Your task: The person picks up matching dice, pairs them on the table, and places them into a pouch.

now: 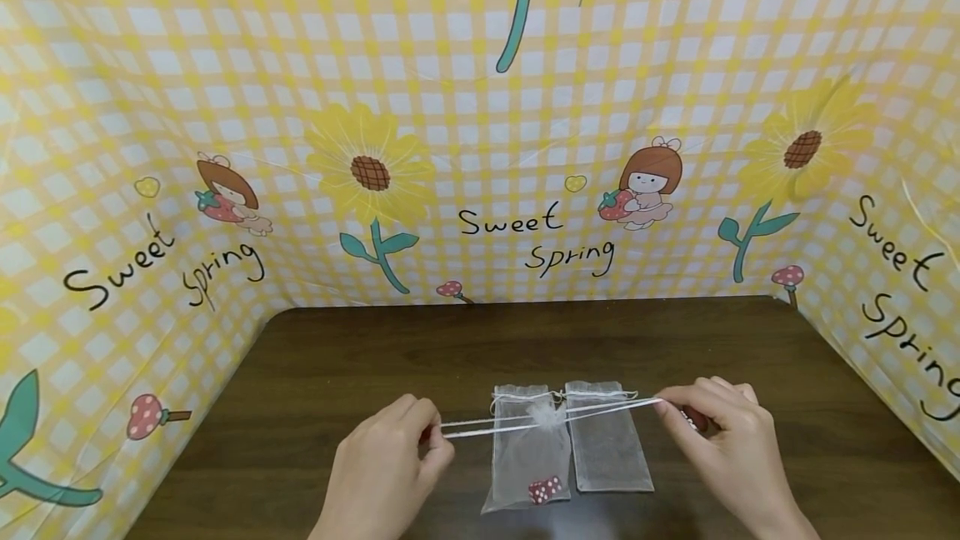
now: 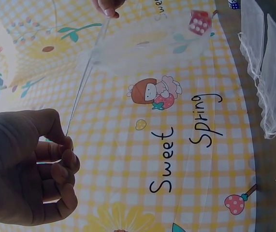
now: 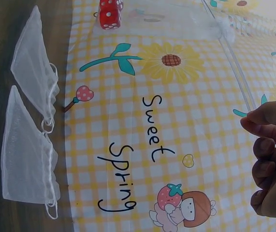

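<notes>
Got thin white cords pinched in left grip and right grip; just pull evenly left and right, no jerking the sheer white mesh pouch.

Black lettering on the yellow-checked cloth reads "Sweet Spring", two lines, found three times: behind the table, left of it, right of it. Wrist views show it sideways. Red dice above the table: white pips, count uncertain.
</notes>
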Action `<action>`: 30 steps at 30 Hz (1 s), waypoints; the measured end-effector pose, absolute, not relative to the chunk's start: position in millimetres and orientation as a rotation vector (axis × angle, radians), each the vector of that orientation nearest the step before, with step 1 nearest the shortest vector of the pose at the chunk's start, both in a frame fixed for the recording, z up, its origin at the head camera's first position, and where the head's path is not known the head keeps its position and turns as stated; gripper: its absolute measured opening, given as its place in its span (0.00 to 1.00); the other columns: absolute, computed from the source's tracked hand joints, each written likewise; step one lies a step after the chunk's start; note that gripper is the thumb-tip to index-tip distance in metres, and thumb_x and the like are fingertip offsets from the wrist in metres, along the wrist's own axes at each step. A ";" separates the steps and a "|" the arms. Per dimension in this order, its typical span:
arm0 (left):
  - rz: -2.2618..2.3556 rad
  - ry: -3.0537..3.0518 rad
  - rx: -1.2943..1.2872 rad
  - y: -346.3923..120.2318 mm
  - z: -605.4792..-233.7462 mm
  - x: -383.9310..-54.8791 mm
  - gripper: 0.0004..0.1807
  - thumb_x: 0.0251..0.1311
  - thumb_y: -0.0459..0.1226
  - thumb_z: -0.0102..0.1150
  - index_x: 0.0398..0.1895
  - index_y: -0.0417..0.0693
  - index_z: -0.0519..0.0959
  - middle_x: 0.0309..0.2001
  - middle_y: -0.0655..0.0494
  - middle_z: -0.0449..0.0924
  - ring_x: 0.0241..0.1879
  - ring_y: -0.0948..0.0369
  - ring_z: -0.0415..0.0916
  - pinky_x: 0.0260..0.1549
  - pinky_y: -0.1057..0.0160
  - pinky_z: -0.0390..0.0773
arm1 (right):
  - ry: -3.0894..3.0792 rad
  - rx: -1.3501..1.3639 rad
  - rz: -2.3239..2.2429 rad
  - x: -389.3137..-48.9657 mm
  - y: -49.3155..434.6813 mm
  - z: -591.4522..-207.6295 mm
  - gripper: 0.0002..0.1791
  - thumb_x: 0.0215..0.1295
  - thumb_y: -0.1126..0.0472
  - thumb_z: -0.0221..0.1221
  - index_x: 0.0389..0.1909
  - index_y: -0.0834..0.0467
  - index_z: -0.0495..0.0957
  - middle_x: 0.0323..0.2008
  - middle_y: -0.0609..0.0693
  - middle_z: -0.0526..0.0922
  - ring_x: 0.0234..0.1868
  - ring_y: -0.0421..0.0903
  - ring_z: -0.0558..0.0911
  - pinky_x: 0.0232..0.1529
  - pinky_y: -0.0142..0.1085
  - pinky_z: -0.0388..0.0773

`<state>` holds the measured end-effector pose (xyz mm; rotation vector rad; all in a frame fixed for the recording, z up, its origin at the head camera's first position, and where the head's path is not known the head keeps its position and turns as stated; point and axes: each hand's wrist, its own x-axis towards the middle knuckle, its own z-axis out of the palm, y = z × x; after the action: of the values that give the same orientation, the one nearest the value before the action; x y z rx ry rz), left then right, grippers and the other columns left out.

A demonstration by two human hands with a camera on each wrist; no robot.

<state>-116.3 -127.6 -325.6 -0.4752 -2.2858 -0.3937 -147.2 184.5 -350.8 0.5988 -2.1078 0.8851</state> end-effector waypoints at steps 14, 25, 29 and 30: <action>-0.339 -2.241 -0.492 -132.0 -327.1 -118.0 0.11 0.31 0.31 0.52 0.12 0.56 0.63 0.17 0.70 0.55 0.16 0.73 0.53 0.15 0.73 0.57 | -2.089 0.588 0.896 -146.9 184.9 -350.9 0.12 0.41 0.73 0.66 0.22 0.52 0.81 0.15 0.34 0.60 0.20 0.29 0.59 0.32 0.29 0.52; -0.313 -2.226 -0.470 -135.0 -328.8 -119.2 0.11 0.31 0.32 0.51 0.12 0.56 0.61 0.16 0.70 0.53 0.16 0.72 0.49 0.14 0.74 0.54 | -2.063 0.537 0.897 -146.6 179.3 -353.4 0.14 0.39 0.74 0.64 0.19 0.49 0.78 0.15 0.34 0.58 0.20 0.28 0.58 0.32 0.29 0.51; -0.297 -2.212 -0.470 -135.7 -329.0 -119.9 0.10 0.31 0.32 0.49 0.12 0.56 0.61 0.16 0.70 0.53 0.16 0.72 0.49 0.14 0.74 0.54 | -2.052 0.529 0.891 -147.6 178.5 -354.3 0.15 0.39 0.74 0.64 0.18 0.49 0.77 0.15 0.34 0.58 0.20 0.28 0.58 0.32 0.29 0.51; -0.295 -2.208 -0.470 -135.9 -328.9 -119.9 0.09 0.31 0.32 0.48 0.12 0.56 0.61 0.16 0.70 0.53 0.16 0.72 0.49 0.14 0.74 0.54 | -2.051 0.528 0.887 -147.9 178.5 -354.6 0.15 0.39 0.74 0.64 0.18 0.48 0.77 0.15 0.34 0.58 0.19 0.28 0.58 0.32 0.29 0.51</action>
<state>-119.9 -135.9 -328.9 -0.4703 -2.2083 -0.2954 -147.9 178.5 -354.6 0.5283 -2.0507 0.8867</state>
